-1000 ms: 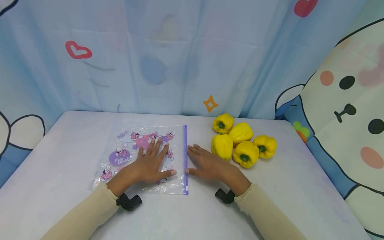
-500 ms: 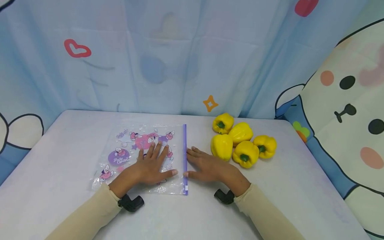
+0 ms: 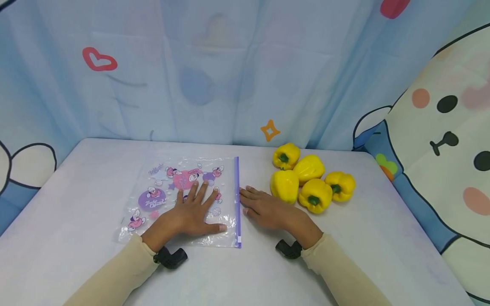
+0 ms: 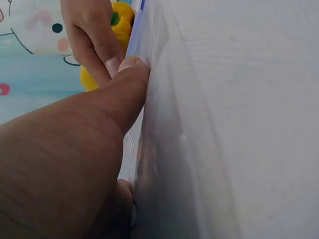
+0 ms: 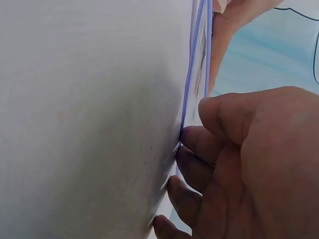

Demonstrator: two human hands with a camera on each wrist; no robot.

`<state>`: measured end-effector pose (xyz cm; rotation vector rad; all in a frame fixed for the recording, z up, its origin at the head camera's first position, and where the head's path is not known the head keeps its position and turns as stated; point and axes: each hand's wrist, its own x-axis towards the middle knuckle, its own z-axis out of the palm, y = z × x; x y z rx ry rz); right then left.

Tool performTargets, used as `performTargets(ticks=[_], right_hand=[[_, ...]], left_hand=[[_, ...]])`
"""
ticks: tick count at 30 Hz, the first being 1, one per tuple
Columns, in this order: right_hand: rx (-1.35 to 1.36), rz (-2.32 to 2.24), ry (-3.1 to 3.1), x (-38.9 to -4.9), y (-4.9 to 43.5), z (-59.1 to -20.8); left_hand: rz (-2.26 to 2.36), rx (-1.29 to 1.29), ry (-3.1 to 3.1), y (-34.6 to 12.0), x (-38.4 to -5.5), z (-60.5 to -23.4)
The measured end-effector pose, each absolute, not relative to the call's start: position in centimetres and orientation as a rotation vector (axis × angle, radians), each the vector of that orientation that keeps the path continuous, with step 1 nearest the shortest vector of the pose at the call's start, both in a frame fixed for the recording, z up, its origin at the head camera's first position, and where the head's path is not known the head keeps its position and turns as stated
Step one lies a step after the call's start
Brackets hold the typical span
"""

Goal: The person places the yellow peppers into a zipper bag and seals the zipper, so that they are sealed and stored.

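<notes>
A clear zip bag with pink and purple cartoon prints lies flat, its purple zip strip facing right. My left hand rests palm down on it, fingers spread and thumb stretched toward the strip. At the strip's right side, my right hand has its fingertips right at the edge, fingers extended and thumb near the index finger. In the right wrist view, two purple edges stand slightly apart near the thumb and fingertips. The left wrist view shows the left thumb over the clear plastic.
Several yellow bell peppers sit grouped behind and right of my right hand. The white table ends at a blue patterned curtain at the back. A black wrist camera is on each wrist.
My right thumb has drawn back from the zip strip toward the index finger. My left hand stays on the bag almost unmoved; the head view shifts slightly.
</notes>
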<state>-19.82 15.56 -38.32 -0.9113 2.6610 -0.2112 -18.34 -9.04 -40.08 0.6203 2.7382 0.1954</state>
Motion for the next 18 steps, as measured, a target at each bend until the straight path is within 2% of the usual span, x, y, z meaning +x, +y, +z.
performTargets(ticks=[18], right_hand=[[-0.975, -0.144, 2.669, -19.80, 15.80, -38.56]], left_hand=[[0.210, 0.562, 2.704, -9.55, -18.04, -39.58]])
